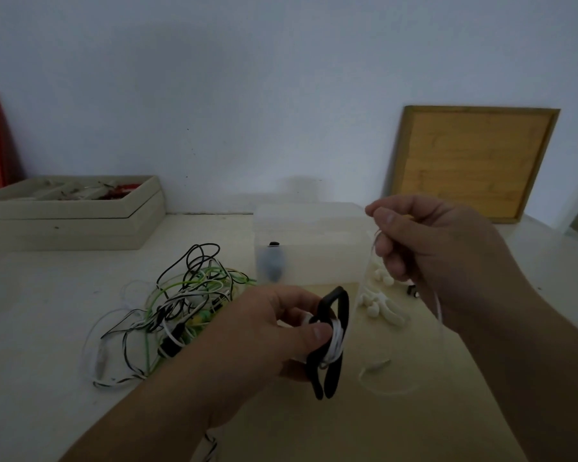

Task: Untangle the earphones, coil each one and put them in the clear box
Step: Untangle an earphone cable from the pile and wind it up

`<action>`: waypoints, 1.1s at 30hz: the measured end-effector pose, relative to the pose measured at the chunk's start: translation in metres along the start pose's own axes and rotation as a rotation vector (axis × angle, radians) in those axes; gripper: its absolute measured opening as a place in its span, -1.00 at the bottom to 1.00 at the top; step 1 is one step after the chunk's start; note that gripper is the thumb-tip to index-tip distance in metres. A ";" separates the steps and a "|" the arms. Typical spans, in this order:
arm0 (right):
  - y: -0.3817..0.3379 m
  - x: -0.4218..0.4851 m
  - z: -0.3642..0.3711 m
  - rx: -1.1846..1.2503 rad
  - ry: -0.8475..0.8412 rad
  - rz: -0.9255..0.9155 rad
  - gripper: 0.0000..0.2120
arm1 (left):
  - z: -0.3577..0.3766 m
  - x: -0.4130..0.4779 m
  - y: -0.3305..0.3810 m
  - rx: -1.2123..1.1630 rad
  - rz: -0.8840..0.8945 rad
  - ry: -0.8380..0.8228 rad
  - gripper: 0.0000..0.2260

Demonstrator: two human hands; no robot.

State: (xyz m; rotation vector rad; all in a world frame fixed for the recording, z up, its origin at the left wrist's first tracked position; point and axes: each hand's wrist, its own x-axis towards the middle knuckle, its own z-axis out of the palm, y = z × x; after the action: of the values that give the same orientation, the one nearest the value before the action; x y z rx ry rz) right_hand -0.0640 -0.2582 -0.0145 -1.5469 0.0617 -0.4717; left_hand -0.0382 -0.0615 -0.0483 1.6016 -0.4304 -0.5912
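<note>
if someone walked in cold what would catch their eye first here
The two hands in the middle: the left hand grips a black loop-shaped holder with white cord wound round it, while the right hand, raised higher, pinches a thin white strand. Left of them a tangle of black, white and green earphones lies on the table, and the clear box stands just behind.

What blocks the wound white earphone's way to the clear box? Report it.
Nothing visible: the white earphone, gripped by the left hand, hangs directly before the clear box; the tangled pile lies off to its left.
</note>
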 end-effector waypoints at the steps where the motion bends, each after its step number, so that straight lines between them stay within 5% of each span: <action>1: 0.000 -0.001 0.001 -0.075 0.032 -0.049 -0.92 | 0.000 0.000 0.000 0.007 -0.004 -0.013 -0.89; 7: -0.005 -0.008 0.008 -0.206 0.062 -0.170 -0.90 | 0.001 -0.001 -0.001 0.052 0.012 -0.125 -0.87; 15: 0.011 -0.001 0.008 -0.219 0.092 0.028 -0.94 | 0.004 -0.002 0.001 -0.070 0.165 -0.146 -0.88; 20: 0.026 -0.001 0.017 -0.601 -0.138 0.102 -0.86 | 0.009 0.001 0.004 -0.203 0.392 0.049 -0.89; 25: 0.018 -0.014 0.028 -0.525 -0.543 0.232 -0.73 | -0.006 0.004 0.007 -0.320 0.417 0.209 -0.87; 33: 0.016 -0.015 0.035 -0.693 -0.530 0.061 -0.74 | -0.012 0.005 0.009 -0.637 0.213 0.166 -0.77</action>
State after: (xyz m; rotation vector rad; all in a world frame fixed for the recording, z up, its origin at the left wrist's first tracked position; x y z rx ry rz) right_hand -0.0620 -0.2205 -0.0326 -2.2997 -0.1534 0.0411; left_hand -0.0264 -0.0560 -0.0391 0.9703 -0.2476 -0.3751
